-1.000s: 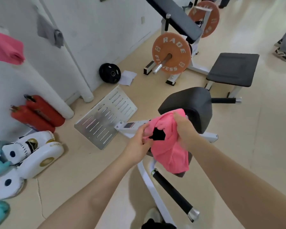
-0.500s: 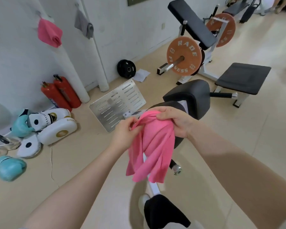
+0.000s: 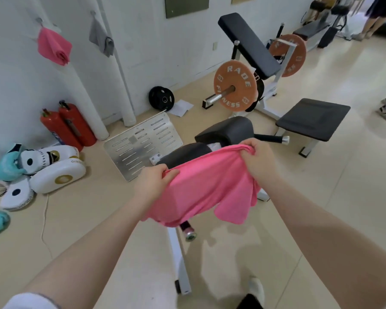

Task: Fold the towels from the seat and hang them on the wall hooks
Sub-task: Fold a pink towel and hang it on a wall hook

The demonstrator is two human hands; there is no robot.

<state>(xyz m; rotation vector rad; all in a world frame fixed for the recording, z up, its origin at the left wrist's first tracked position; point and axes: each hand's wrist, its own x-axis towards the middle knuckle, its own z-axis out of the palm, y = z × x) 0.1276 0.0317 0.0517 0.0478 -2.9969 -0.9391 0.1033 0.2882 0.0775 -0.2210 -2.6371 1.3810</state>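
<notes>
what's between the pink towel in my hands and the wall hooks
The pink towel, gripped by the left hand and right hand, has the machine's black seat and metal footplate on the floor between it and the hook wall.

1. Both forearms are bare up to the left hand and the right hand.
2. A white sleeve with a grey edge shows at 7 o'clock.
</notes>
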